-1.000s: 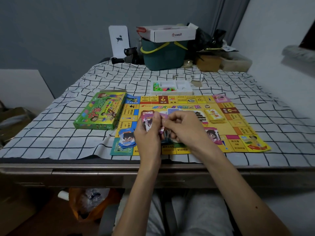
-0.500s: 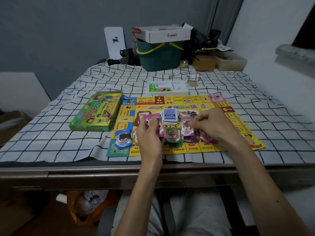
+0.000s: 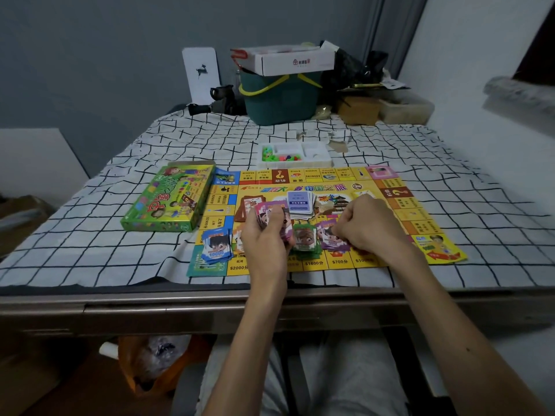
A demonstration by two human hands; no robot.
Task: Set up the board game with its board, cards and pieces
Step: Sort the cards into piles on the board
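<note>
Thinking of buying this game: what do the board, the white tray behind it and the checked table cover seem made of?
Board: probably thin printed paper or card, slightly glossy; its near right corner looks rumpled. White tray: likely thin moulded plastic, with formed compartments. Checked cover: soft fabric, matte; it wrinkles and bunches at the near edge.

Two bare forearms reach forward side by side, left hand (image 3: 267, 240) raised with its back to the camera, fingers curled round a stack of cards (image 3: 271, 212), right hand (image 3: 371, 226) knuckles up, fingers curled downward, fingertips pinching a purple card (image 3: 329, 239)
</note>
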